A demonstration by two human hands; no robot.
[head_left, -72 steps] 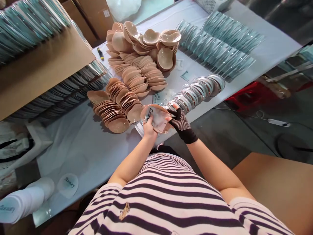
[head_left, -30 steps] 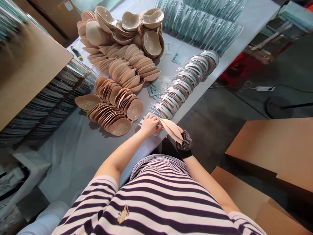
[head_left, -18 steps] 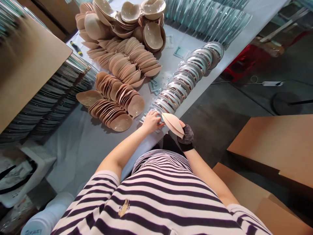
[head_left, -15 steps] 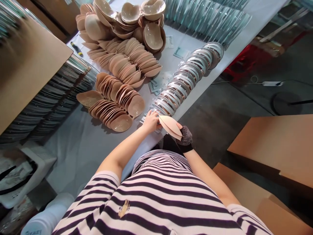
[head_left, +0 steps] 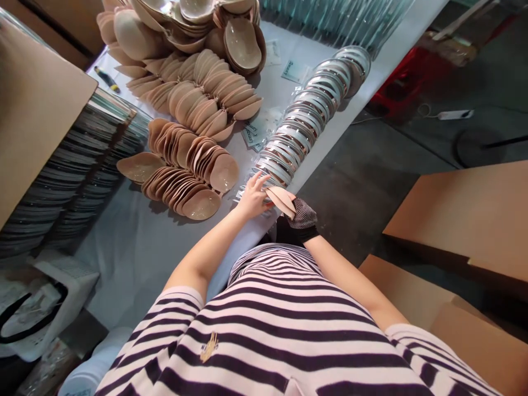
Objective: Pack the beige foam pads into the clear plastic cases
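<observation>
Right hand (head_left: 304, 215), gloved, grips a beige cup pad (head_left: 281, 199) at the table edge (head_left: 231, 258). Left hand (head_left: 252, 197), fingers spread, rests on the near end of the row of clear trays (head_left: 303, 124), touching the pad.

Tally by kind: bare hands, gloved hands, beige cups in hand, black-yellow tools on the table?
Bare left hand: 1
Gloved right hand: 1
Beige cup held in the gloved hand: 1
Black-yellow tool: 1
Total: 4
</observation>
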